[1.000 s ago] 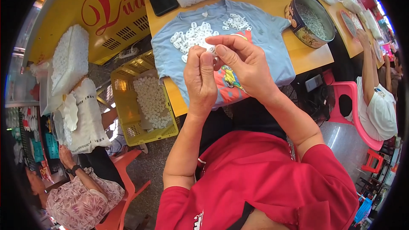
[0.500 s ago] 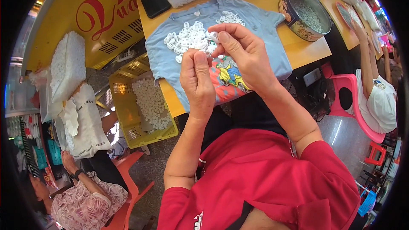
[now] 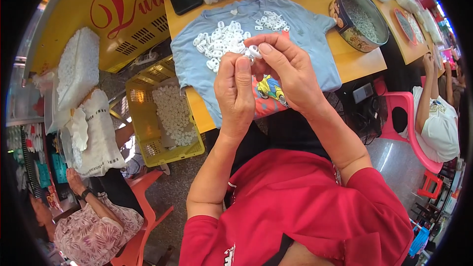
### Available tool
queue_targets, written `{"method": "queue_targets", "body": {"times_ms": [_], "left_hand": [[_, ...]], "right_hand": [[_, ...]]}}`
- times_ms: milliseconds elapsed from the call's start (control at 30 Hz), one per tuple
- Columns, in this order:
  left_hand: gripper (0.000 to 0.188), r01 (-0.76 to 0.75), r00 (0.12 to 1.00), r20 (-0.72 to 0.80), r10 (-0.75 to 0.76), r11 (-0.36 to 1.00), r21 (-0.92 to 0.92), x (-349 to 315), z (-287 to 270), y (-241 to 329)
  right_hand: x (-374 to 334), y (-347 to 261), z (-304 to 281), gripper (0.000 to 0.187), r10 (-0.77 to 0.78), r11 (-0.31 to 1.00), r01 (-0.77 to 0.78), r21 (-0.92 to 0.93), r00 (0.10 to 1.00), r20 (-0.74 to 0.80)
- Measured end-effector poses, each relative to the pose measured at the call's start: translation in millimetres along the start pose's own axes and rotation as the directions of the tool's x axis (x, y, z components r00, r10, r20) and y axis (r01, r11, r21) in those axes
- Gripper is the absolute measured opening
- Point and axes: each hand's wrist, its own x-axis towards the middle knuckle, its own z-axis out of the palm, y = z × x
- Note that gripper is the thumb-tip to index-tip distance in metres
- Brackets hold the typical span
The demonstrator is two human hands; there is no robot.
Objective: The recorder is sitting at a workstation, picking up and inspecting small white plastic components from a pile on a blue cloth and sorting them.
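Fingers (image 3: 276, 41) of R hand (image 3: 298, 76) pinch prob. 1 white pc (image 3: 254, 51).

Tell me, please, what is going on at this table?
The person's right hand pinches a small white piece between its fingers, while the left hand is closed just beside it; anything inside it is hidden. A larger pile and a smaller pile of similar pieces lie on a blue-grey T-shirt spread over the table. A round tin stands to the right.

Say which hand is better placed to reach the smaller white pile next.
Probably the right hand: it is nearer the smaller pile, though it pinches a white piece. The left hand sits farther from it, to the left.
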Motion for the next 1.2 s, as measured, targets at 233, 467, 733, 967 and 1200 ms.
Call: {"method": "queue_targets", "body": {"times_ms": [233, 467, 733, 967, 1200], "left_hand": [[0.017, -0.012, 0.999, -0.033, 0.011, 1.0, -0.027, 2, 2, 8], [0.019, -0.025, 0.999, -0.028, 0.024, 1.0, -0.019, 1, 0, 3], [0.023, 0.041, 0.998, 0.044, -0.038, 0.997, -0.063, 1, -2, 8], [0.026, 0.023, 0.993, 0.114, -0.001, 0.981, -0.193, 0, -6, 2], [0.026, 0.022, 0.99, 0.142, 0.018, 0.963, -0.27, 1, -7, 2]], "right_hand": [[1, 1, 0, 0.024, 0.064, 0.94, -0.062, 0.334, 0.998, 0.003], [11, -6, -14, 0.023, 0.392, 0.639, -0.282, 0.715, 0.92, 0.013], [10, -13, -17, 0.02, -0.127, 0.941, 0.164, -0.295, 0.982, 0.142], [18, -39, -29, 0.019, -0.203, 0.704, 0.455, -0.546, 0.865, 0.459], [20, -40, -30, 0.02, -0.201, 0.69, 0.512, -0.512, 0.815, 0.544]]}}
